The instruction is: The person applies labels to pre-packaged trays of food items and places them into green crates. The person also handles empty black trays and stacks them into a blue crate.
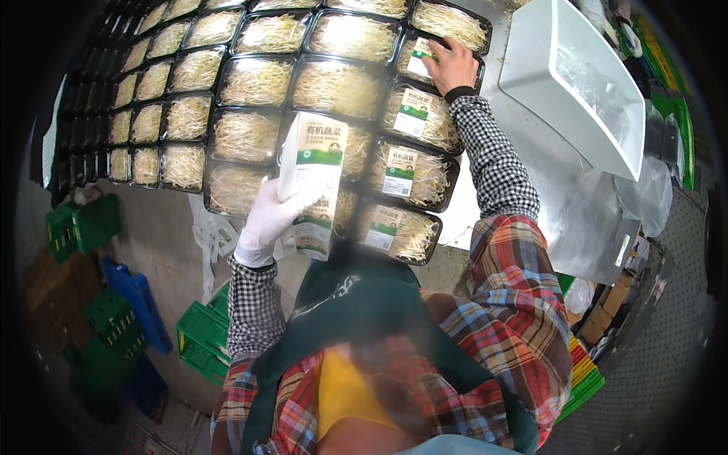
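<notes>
My left hand (276, 219), in a white glove, grips a strip of printed labels (318, 153) above the wrapped trays of bean sprouts. My bare right hand (456, 67) rests with spread fingers on a label (420, 60) on a tray near the top of the right-hand column. Below it in that column, a labelled tray of bean sprouts (441, 122) and others like it each bear a white and green label. Unlabelled sprout trays (250, 82) fill several columns to the left. The strip hides parts of the trays beneath it.
A white plastic bin (529, 62) holding clear plastic stands on the metal table (580, 227) at the right. Stacked black empty trays (85, 119) lie at the far left. Green crates (199, 341) and a blue pallet (136, 301) are on the floor at the lower left.
</notes>
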Available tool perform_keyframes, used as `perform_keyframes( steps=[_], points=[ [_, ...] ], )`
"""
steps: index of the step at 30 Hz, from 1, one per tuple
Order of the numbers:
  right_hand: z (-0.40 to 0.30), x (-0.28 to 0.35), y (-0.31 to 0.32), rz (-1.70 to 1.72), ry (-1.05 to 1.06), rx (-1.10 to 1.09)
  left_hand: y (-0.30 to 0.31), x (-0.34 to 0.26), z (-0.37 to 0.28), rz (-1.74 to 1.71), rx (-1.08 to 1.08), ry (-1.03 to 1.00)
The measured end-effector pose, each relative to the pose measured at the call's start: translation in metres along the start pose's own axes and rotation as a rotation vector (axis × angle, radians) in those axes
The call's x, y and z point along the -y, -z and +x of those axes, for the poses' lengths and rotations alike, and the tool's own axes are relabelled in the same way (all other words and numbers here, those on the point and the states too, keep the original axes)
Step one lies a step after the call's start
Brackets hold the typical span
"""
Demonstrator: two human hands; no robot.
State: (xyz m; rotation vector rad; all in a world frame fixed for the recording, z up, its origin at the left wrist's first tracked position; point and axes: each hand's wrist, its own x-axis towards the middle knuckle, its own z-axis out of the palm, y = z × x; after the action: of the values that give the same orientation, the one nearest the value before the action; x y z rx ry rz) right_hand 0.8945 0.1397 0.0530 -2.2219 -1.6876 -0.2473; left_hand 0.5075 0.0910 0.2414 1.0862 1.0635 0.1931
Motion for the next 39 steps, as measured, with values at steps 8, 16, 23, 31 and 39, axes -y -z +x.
perform_keyframes(
  steps=[8, 16, 23, 31, 39],
  points=[
    [-0.022, 0.089, 0.102, 1.443, -0.098, 0.647, -0.006, -0.015, 0.047, 0.12, 0.094, -0.169],
    [-0.045, 0.161, 0.174, 1.083, -0.017, 0.008, -0.04, -0.047, 0.074, -0.041, -0.282, -0.479],
    [0.046, 0.082, 0.141, 1.166, -0.336, -0.234, -0.033, -0.018, 0.073, 0.04, 0.237, -0.087],
    [0.111, -0.06, -0.042, 0.065, -0.224, 0.054, 0.012, -0.009, 0.013, -0.091, 0.065, 0.07],
    [0.095, -0.064, -0.037, -0.264, 0.04, 0.118, 0.025, -0.006, 0.013, -0.148, -0.111, 0.03]
  ],
)
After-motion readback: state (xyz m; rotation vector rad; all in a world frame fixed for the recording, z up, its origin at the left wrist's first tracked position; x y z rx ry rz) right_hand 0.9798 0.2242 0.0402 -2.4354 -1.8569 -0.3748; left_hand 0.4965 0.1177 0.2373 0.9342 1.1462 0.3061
